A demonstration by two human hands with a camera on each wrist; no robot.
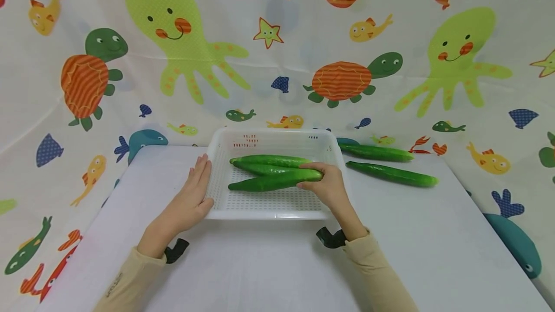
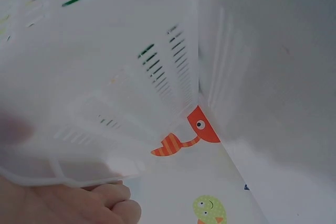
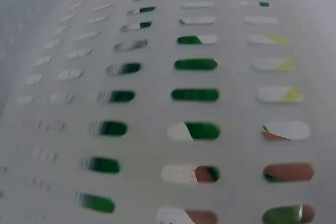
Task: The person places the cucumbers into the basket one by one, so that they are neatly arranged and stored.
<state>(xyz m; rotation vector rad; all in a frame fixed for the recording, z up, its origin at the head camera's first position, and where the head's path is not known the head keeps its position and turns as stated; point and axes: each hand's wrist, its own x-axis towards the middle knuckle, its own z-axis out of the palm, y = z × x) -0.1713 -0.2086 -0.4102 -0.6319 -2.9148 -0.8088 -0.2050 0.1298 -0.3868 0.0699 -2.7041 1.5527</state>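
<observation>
A white slotted plastic basket (image 1: 273, 215) stands on the table with three cucumbers inside. My right hand (image 1: 326, 183) reaches over its right side and grips the near cucumber (image 1: 269, 181) by its right end. Behind that one lie the middle cucumber (image 1: 260, 169) and the far cucumber (image 1: 270, 159), close together. My left hand (image 1: 193, 194) rests along the basket's left side, fingers straight and thumb apart. In the left wrist view, the left hand (image 2: 79, 203) shows beside the basket rim (image 2: 79, 183). The right wrist view looks through the basket wall (image 3: 147, 145), with green cucumber behind its slots.
Two more cucumbers lie on the table right of the basket: one at the back (image 1: 377, 152) and one nearer (image 1: 392, 174). A cloth (image 1: 295, 28) printed with sea animals hangs behind the white table (image 1: 260, 268). Each wrist carries a black camera mount (image 1: 331, 238).
</observation>
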